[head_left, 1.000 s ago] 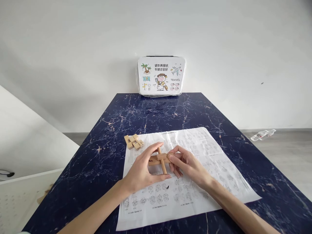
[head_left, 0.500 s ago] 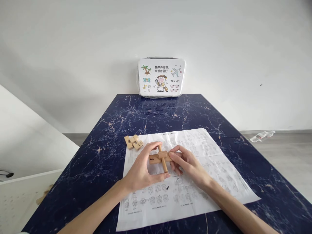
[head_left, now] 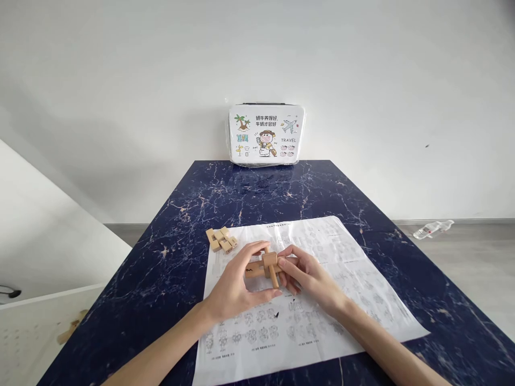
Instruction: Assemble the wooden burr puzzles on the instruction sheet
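Both hands hold a small wooden cross-shaped puzzle (head_left: pixel 267 266) just above a printed instruction sheet (head_left: pixel 322 300). My left hand (head_left: pixel 235 287) curls round its left side, thumb below and fingers over the top. My right hand (head_left: pixel 308 276) pinches the right end of the horizontal bar with its fingertips. A short block sits at the crossing of the two bars. Several loose wooden pieces (head_left: pixel 221 239) lie together on the table by the sheet's far left corner.
The dark blue marbled table (head_left: pixel 169 257) runs to a white wall. A white illustrated case (head_left: pixel 266 134) stands against the wall at the far edge. A plastic bottle (head_left: pixel 432 229) lies on the floor to the right. White furniture stands left of the table.
The horizontal bar has slid into the cross so less of it sticks out left. Both hands have closed in slightly; the view has tipped up a little.
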{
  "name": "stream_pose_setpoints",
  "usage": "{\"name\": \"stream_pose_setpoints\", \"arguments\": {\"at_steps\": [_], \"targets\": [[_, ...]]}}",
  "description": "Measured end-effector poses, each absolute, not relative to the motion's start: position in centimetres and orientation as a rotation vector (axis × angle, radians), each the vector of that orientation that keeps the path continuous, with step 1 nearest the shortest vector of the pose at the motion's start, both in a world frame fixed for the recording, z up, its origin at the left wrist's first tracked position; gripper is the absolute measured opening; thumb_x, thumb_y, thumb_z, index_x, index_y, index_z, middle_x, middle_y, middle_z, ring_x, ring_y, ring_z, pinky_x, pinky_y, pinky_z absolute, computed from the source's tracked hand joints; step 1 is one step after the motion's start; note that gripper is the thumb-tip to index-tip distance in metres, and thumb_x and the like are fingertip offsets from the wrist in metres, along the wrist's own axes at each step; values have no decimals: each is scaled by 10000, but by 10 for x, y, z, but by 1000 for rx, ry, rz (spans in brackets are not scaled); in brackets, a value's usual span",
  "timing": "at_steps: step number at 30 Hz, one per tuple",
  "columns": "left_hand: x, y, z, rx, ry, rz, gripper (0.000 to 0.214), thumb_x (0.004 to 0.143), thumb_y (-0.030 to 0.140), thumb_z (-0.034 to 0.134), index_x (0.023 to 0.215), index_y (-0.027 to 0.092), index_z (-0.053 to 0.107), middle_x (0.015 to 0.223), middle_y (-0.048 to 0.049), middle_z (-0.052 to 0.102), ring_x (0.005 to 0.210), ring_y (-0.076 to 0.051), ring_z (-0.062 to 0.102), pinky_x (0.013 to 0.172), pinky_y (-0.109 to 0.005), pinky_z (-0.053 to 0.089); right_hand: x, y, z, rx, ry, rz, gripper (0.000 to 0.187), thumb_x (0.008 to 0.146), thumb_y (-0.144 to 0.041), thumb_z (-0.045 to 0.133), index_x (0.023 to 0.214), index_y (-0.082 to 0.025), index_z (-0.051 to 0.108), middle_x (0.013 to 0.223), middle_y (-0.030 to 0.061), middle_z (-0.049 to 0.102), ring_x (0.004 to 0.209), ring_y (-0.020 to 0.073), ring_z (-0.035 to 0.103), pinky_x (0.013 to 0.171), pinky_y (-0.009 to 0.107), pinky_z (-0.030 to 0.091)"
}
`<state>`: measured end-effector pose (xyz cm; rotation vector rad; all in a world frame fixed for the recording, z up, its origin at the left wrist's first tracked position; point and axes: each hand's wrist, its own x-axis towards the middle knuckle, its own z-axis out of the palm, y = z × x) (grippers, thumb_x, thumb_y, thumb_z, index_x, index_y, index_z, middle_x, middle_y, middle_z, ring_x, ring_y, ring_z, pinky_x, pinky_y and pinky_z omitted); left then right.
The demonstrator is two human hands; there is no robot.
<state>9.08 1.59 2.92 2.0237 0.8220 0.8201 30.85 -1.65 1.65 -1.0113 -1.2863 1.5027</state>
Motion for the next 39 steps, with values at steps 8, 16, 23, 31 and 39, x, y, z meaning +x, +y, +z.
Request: {"name": "stream_pose_setpoints", "arguments": {"at_steps": [8,16,23,31,39], "targets": [[90,15,31,1967,869,835,813,801,453,920,1481,339,489,1497,-94,593,1369,-371,586,1144,-609,507,308,-18,20,-1074,-1297,1438,459,1011,-683,600,958,-227,611,708,-21,587,543,121,465,531,293,370],[91,16,31,2037,813,836,716,839,415,903,1456,346,545,1554,-86,562,1450,-364,537,1208,-621,460,308,-19,18,-1135,-1321,1354,464,1007,-695,592,1011,-231,614,703,-21,556,594,152,474,583,319,409],[89,18,29,2019,796,819,570,837,423,908,1345,347,660,1582,-75,527,1490,-382,493,1187,-612,501,309,-20,17,-1139,-1334,1344,426,1032,-654,578,1012,-230,610,702,-21,563,597,149,476,588,320,416],[91,12,34,1921,776,780,214,907,365,827,1107,332,760,1630,-29,403,1505,-398,450,886,-439,707,308,-18,15,-1129,-1290,1362,437,1011,-669,601,1009,-232,603,704,-21,583,586,145,490,578,316,410],[91,13,33,2046,792,875,220,916,355,826,1133,354,796,1643,-23,415,1540,-416,394,1067,-565,614,308,-17,13,-1145,-1264,1315,428,1005,-656,611,1006,-228,605,697,-19,580,597,150,508,572,315,414]]}}
